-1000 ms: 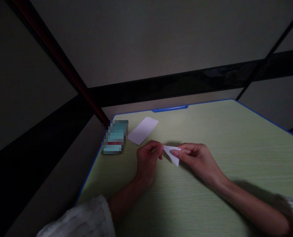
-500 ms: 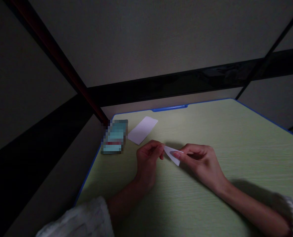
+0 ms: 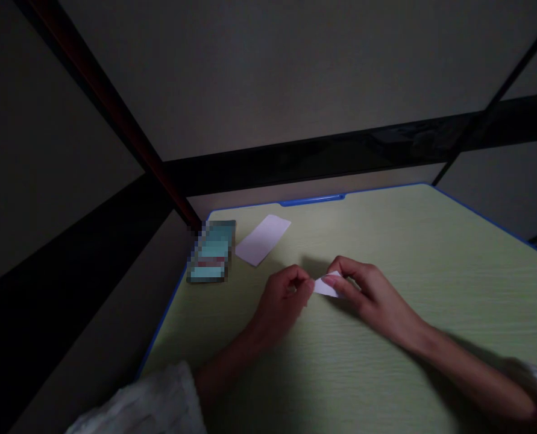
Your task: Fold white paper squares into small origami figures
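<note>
A small folded piece of white paper (image 3: 326, 288) is held between my two hands, just above the table. My left hand (image 3: 284, 301) pinches its narrow left tip between thumb and fingers. My right hand (image 3: 368, 292) grips the wider end, thumb on top and fingers behind, hiding part of the paper. A flat white rectangular sheet of paper (image 3: 263, 240) lies on the table beyond my left hand, apart from both hands.
A phone-like device with a blurred screen (image 3: 211, 253) lies at the table's left edge. The pale wood-grain table (image 3: 431, 241) has a blue rim and a blue strip (image 3: 313, 200) at its far edge. Panelled walls stand behind and to the left.
Both hands have shifted slightly, the left one right and toward me. The folded paper has turned, its narrow tip now lower and its length nearer to level. The flat sheet stays put.
</note>
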The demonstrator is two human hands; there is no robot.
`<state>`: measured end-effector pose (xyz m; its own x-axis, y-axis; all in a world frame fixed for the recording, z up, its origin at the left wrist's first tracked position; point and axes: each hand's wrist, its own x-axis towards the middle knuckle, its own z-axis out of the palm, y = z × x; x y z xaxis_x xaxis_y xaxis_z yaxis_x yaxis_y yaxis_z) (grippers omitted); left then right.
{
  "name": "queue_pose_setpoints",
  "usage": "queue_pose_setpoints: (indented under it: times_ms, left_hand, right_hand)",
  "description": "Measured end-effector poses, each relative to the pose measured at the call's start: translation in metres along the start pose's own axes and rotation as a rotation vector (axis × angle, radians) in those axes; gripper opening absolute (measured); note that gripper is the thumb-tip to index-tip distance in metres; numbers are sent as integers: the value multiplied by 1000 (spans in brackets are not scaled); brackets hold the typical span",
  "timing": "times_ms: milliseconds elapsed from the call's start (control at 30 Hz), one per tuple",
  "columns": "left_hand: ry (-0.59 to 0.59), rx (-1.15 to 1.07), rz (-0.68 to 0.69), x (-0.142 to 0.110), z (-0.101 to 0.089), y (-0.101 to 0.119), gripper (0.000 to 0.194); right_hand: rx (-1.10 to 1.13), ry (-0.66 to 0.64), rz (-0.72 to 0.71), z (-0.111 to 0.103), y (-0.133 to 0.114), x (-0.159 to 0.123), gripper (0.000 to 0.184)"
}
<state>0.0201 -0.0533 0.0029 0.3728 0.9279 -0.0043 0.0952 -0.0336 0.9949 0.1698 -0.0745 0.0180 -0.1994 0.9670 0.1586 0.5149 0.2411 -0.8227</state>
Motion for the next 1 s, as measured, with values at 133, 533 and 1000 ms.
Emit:
queue_pose_setpoints:
  times_ms: [133,533,1000]
  left_hand:
    - [-129,138,47,-1,-3,-2,19]
    - [-59,39,50,-3,5,-9,21]
    - [89,-45,48,1,5,-11,19]
  right_hand:
    - [3,-81,12,0,-1,0,24]
    - [-66,104,-40,4,3,-1,28]
    - [66,51,62,4,5,2,26]
